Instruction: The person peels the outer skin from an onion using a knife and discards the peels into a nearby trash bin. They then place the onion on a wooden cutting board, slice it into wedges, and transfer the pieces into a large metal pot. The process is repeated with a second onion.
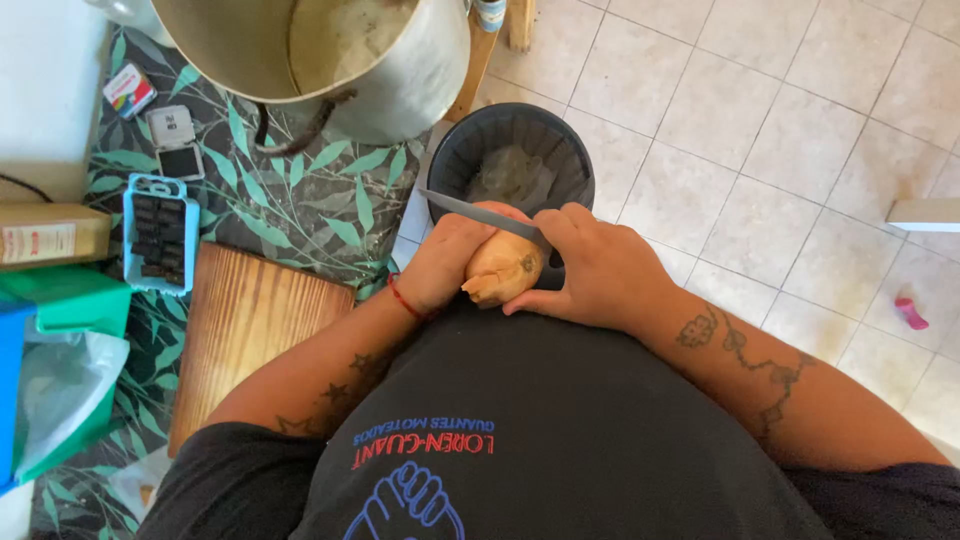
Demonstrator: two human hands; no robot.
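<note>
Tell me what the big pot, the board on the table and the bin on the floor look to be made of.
Big pot: metal, likely aluminium or steel, with a dull grey sheen. Board: wood, with visible brown grain lines. Bin: probably plastic, matte dark grey with a smooth moulded rim.

Knife [480, 213] against potato [503, 272] above bin [510, 130]

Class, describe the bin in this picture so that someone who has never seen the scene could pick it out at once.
Start at the big metal pot on the leaf-patterned cloth. Just right of it, on the tiled floor and directly beyond the knife, stands the bin. It is the only round, dark container, lined with a clear bag.
</note>
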